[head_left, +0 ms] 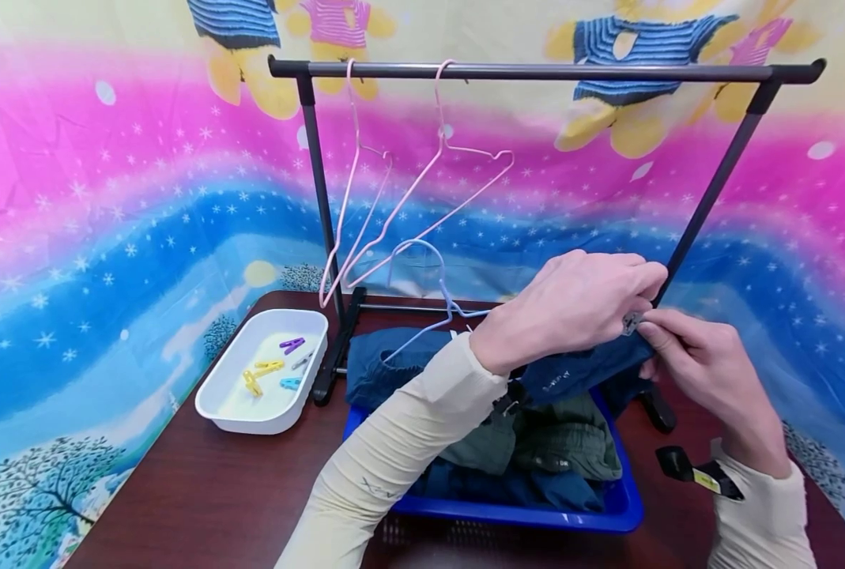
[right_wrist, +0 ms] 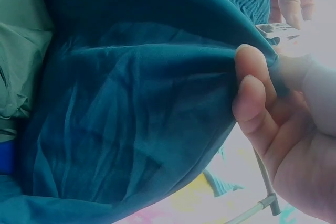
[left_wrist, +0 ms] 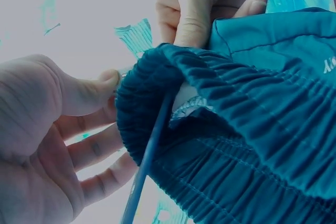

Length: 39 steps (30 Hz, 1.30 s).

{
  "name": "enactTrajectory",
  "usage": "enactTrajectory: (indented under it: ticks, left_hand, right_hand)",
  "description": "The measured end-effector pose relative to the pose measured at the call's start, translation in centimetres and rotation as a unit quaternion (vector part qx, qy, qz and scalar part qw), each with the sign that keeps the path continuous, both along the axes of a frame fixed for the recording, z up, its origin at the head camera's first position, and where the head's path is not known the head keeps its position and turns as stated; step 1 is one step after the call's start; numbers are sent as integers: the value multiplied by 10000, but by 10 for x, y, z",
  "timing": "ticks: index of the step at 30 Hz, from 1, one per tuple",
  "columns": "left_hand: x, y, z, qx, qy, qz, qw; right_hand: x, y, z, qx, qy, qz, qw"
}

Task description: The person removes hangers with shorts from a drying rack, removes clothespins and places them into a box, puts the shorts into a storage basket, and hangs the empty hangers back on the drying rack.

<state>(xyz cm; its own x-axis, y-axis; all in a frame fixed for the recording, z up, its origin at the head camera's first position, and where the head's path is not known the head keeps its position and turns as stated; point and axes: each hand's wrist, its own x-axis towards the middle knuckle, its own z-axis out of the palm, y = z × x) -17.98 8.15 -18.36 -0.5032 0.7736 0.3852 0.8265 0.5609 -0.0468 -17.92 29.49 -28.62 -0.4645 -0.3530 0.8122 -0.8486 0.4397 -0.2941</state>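
Dark blue elastic-waist pants [head_left: 582,367] are stretched up to the right over the basket. At their waistband corner my left hand [head_left: 571,304] pinches a clear grey clothespin [head_left: 631,322] between thumb and fingers; in the left wrist view its other fingers [left_wrist: 100,148] spread behind the waistband [left_wrist: 139,98]. Beside it, my right hand [head_left: 714,371] pinches the pants' cloth, as the right wrist view shows with the fabric [right_wrist: 142,114] drawn taut. A blue hanger [head_left: 445,276] stands with its hook up, and its bar [left_wrist: 149,156] runs inside the waistband.
A blue basket [head_left: 624,506] holds folded dark green and blue clothes. Left of it sits a white tray [head_left: 212,403] with several clothespins [head_left: 269,365]. Two pink hangers [head_left: 439,118] hang from the black rack [head_left: 536,72] behind. A black strap [head_left: 699,474] is at the right wrist.
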Motion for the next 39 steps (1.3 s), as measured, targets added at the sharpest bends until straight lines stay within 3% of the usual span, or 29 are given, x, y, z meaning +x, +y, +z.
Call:
enactTrajectory:
  ticks: [12,25,39]
  left_hand:
    - [3,-6,7,226,-108,-69,9997]
    - [26,-35,18,206,419,-136,9988]
    - [45,-60,13,113,626,-32,9980]
  right_hand:
    - [-1,-1,0,29,-34,-81,10000]
    - [2,1,2,118,-235,-310,9992]
    - [5,-2,2,50,-203,-394,9990]
